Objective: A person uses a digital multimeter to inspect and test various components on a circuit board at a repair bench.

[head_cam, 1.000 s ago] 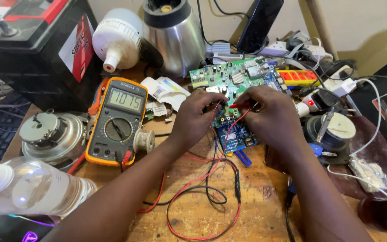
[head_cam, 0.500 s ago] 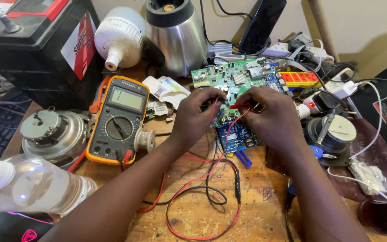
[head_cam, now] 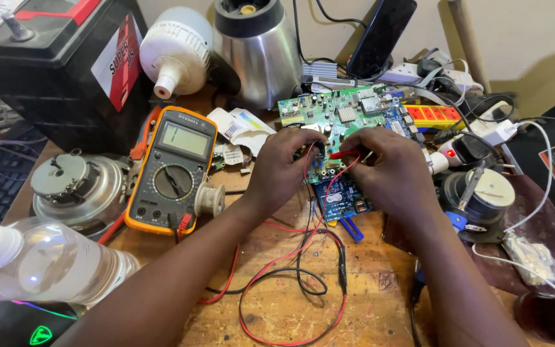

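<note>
Over the green circuit board (head_cam: 348, 119), right hand (head_cam: 390, 170) pinches a red probe (head_cam: 343, 155); left hand (head_cam: 284, 167) is curled tight on a black probe (head_cam: 320, 149).

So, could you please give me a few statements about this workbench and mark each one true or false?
1. The right hand holds a red probe over the green board. True.
2. The multimeter lies right of the board. False: it lies to the left.
3. The left hand holds a black probe. True.
4. The bottle stands upright. False: it lies on its side.
5. The probe leads are both black. False: one lead is red, one black.
</note>
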